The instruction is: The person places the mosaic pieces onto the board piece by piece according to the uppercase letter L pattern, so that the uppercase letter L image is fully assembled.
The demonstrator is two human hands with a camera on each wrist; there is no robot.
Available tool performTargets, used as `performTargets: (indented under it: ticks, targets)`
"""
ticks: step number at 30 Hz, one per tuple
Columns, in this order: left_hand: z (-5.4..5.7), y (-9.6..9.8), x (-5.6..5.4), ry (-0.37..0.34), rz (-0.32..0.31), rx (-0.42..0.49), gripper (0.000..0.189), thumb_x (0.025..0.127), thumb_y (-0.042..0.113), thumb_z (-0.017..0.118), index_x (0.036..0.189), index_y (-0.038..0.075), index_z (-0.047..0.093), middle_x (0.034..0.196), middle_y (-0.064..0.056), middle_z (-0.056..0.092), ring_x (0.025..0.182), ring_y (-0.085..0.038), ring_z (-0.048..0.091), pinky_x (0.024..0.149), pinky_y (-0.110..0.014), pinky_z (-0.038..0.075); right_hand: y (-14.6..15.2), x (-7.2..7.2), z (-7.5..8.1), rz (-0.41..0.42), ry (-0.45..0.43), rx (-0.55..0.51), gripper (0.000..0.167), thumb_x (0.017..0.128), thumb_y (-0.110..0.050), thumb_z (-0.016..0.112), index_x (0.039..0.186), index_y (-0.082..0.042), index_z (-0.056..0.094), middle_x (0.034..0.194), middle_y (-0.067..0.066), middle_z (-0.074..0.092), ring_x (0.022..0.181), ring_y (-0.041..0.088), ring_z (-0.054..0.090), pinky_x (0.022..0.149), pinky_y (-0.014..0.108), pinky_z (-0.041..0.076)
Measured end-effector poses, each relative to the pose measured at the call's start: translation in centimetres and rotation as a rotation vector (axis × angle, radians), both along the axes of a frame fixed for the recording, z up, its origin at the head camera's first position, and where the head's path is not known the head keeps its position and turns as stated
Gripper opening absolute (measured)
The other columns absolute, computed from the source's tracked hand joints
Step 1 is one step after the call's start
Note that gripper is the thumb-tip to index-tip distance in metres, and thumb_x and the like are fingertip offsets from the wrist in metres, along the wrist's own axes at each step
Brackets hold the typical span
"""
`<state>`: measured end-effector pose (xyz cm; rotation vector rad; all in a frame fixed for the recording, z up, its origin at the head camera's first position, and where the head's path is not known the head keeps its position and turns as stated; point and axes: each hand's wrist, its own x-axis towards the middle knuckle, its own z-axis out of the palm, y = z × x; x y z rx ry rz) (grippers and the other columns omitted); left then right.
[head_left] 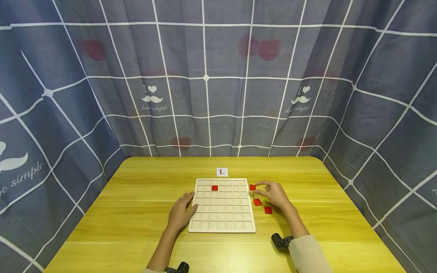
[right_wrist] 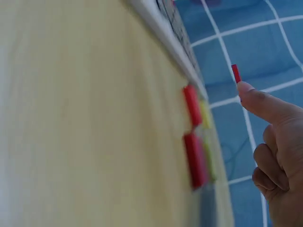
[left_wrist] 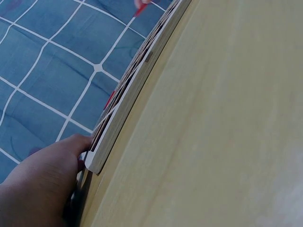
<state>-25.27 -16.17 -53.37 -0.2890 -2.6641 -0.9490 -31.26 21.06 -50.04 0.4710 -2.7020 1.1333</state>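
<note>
On the table lies a pale board (head_left: 218,216) with a grid of square recesses. A red square tile (head_left: 214,188) sits in its second row from the top. My left hand (head_left: 179,214) rests against the board's left edge, its fingers fairly straight and the thumb at the rim. Just off the upper right edge, my right hand (head_left: 274,193) pinches another red tile (head_left: 252,187) between thumb and forefinger; the right wrist view shows this tile (right_wrist: 236,73) raised, seen edge-on. Two more red tiles, one nearer (head_left: 268,210) and one farther (head_left: 257,202), lie below that hand.
Yellow pieces (right_wrist: 205,113) lie beyond the loose red tiles, partly hidden under the right hand in the head view. A small card (head_left: 222,172) with a printed grid pattern lies behind the board. A checked curtain (head_left: 222,94) surrounds the wooden table (head_left: 136,212).
</note>
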Motion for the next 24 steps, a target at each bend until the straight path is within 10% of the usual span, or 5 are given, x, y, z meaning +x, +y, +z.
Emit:
performTargets:
  ticks: [10, 24]
  targets:
    - [0.1, 0.1, 0.0, 0.004, 0.006, -0.008, 0.053, 0.086, 0.027, 0.065, 0.133, 0.007, 0.05, 0.134, -0.011, 0.05, 0.128, -0.031, 0.038, 0.109, -0.046, 0.027, -5.2, 0.2, 2.4, 0.044, 0.095, -0.051, 0.029, 0.079, -0.035, 0.072, 0.103, -0.019, 0.071, 0.048, -0.008, 0.02, 0.044, 0.007, 0.015, 0.041, 0.02, 0.014]
    - [0.2, 0.1, 0.1, 0.001, -0.002, -0.009, 0.053, 0.087, 0.028, 0.065, 0.133, 0.006, 0.05, 0.134, -0.011, 0.049, 0.128, -0.032, 0.038, 0.109, -0.046, 0.026, -11.6, -0.2, 1.0, 0.099, 0.118, 0.007, 0.026, 0.079, -0.033, 0.073, 0.101, -0.019, 0.071, 0.049, -0.01, 0.018, 0.045, 0.006, 0.015, 0.042, 0.02, 0.013]
